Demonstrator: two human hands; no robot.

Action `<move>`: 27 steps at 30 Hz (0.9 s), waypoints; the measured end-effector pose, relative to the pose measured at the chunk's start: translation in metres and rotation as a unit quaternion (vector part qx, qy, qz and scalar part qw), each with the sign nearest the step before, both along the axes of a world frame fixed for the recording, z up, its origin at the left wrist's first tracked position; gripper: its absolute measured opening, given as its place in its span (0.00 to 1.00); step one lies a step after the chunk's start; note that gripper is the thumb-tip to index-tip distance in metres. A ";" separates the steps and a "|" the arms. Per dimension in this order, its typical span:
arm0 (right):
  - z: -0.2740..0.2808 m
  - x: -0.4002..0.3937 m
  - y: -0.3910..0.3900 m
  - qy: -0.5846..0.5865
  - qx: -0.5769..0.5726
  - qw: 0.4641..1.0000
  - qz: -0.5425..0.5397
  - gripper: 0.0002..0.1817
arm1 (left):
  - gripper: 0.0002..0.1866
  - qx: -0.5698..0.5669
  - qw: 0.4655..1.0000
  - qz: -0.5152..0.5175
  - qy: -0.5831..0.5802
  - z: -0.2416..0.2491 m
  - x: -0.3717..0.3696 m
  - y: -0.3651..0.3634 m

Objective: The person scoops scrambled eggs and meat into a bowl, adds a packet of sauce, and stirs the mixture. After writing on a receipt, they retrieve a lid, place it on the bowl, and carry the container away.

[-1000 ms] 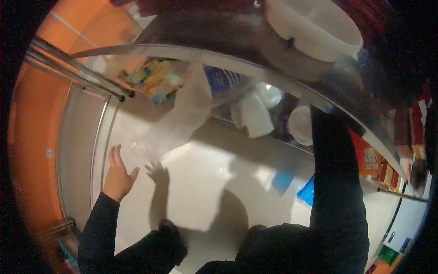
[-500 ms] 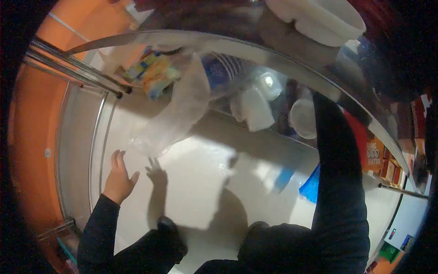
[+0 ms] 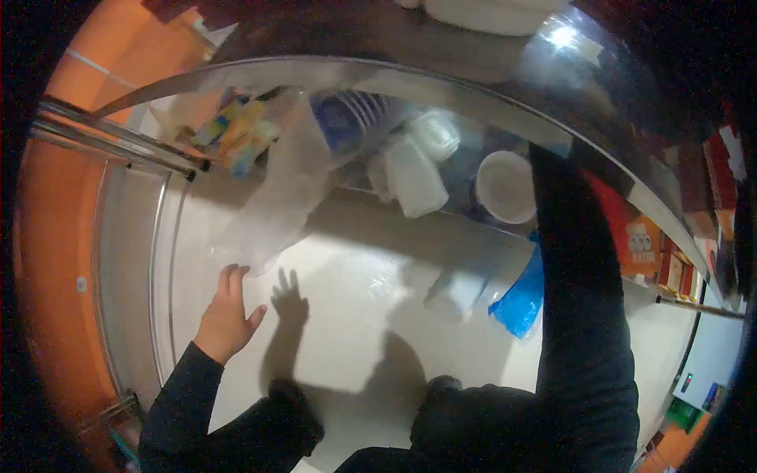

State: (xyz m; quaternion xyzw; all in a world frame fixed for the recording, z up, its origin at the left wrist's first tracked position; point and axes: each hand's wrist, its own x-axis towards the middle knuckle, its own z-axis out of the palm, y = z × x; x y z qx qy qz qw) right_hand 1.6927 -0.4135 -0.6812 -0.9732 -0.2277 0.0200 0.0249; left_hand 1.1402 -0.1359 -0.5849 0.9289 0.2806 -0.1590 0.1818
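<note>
My left hand [image 3: 229, 315] hangs over the pale floor with its fingers apart and nothing in it. Its fingertips are close to the lower end of a long translucent plastic bag [image 3: 276, 189], which hangs from the lower shelf. My right sleeve [image 3: 583, 299] reaches up to the shelf, and the hand at its end is hidden. Left of that sleeve sit a round white container [image 3: 505, 188] and white plastic boxes [image 3: 415, 177]. Below the container hangs a blue plastic bag [image 3: 519, 303].
The curved metal shelf edge [image 3: 378, 69] crosses above. Colourful packets [image 3: 240, 134] and a blue stack [image 3: 343, 122] lie at the left. An orange box [image 3: 637, 244] stands beyond my right arm. Chrome rails [image 3: 118, 138] run at the left.
My left hand has moved right and slightly closer to the long plastic bag. The shelf items appear shifted left, and more of the blue bag shows beside my right sleeve.
</note>
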 end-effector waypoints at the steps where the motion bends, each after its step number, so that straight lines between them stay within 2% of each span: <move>1: -0.004 0.001 0.005 0.001 0.004 1.000 -0.003 0.15 | 0.37 0.005 1.000 0.010 0.009 0.000 -0.006 0.002; 6: -0.010 0.001 0.015 0.003 0.015 1.000 -0.012 0.14 | 0.37 0.016 0.998 0.040 0.043 0.001 -0.022 0.008; 9: -0.007 0.000 0.019 -0.006 0.032 0.999 -0.020 0.14 | 0.38 0.018 0.998 0.030 0.043 -0.002 -0.020 0.008; 12: -0.002 -0.010 0.019 -0.030 0.072 0.997 -0.024 0.13 | 0.35 -0.007 0.999 0.010 0.039 -0.005 -0.006 0.002; 15: 0.021 -0.063 0.015 -0.068 0.192 0.979 -0.013 0.13 | 0.30 -0.121 0.989 -0.077 0.022 0.003 0.026 -0.011; 17: 0.046 -0.130 0.003 -0.025 0.288 0.957 -0.002 0.12 | 0.27 -0.249 0.958 -0.129 -0.064 0.021 0.062 -0.038; 19: 0.067 -0.206 -0.016 0.093 0.361 0.928 0.000 0.12 | 0.32 -0.464 0.877 -0.027 -0.119 0.039 0.094 -0.076; 21: 0.079 -0.267 -0.044 0.173 0.459 0.867 0.088 0.11 | 0.34 -0.518 0.815 0.010 -0.260 0.045 0.113 -0.122; 22: 0.084 -0.283 -0.053 0.198 0.509 0.824 0.148 0.12 | 0.35 -0.483 0.827 -0.014 -0.287 0.039 0.118 -0.141; 24: 0.118 -0.294 -0.063 0.227 0.495 0.807 0.228 0.13 | 0.37 -0.413 0.840 -0.067 -0.346 0.026 0.134 -0.171; 25: 0.133 -0.297 -0.067 0.239 0.483 0.799 0.266 0.14 | 0.33 -0.386 0.837 -0.111 -0.371 0.036 0.140 -0.180; 27: 0.146 -0.296 -0.074 0.266 0.483 0.775 0.311 0.13 | 0.31 -0.462 0.793 -0.117 -0.379 0.036 0.138 -0.199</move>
